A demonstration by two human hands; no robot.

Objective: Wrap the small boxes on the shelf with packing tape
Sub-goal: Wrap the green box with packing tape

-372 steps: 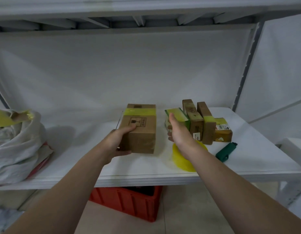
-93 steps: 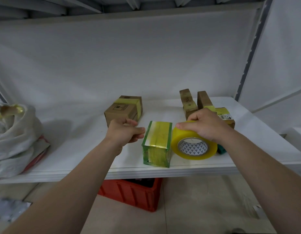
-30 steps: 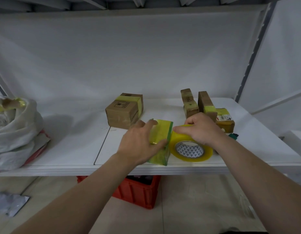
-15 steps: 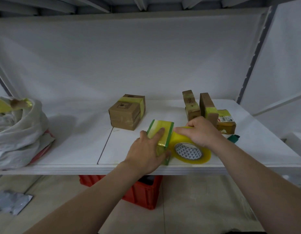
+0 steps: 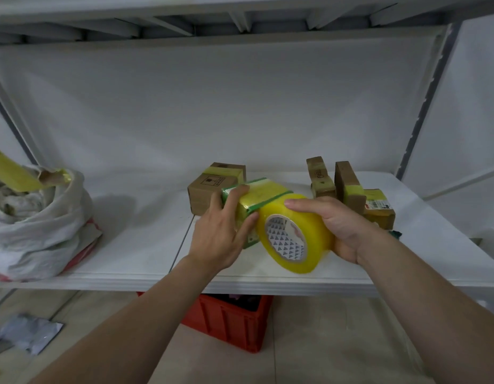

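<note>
head view: the person's left hand (image 5: 219, 236) grips the green box (image 5: 263, 194) from its left side, fingers curled over the top-left edge, thumb pressed on the near face. the box is tilted, w/ a yellow tape band across its top. it's over the middle of the white shelf (image 5: 124, 245), near the front edge; can't tell if its underside touches the shelf.

the right hand (image 5: 341, 228) is curled round the tape roll (image 5: 315, 223), thumb laid along the top, other fingers hidden behind it. the roll is yellow and tilted, core facing the camera, and its left side touches the box's right end.

just behind the left hand stands a brown box (image 5: 201, 194) w/ yellow tape over its top. to the far right of the roll, two thin brown boxes (image 5: 320, 180) stand on edge, w/ a flat labelled box (image 5: 378, 214) just beside them on the right.

at the shelf's left end sits a white bag (image 5: 40, 231) w/ a yellow tape strip (image 5: 10, 173) sticking out. under the shelf, a red crate (image 5: 229, 320) sits on the floor.
</note>
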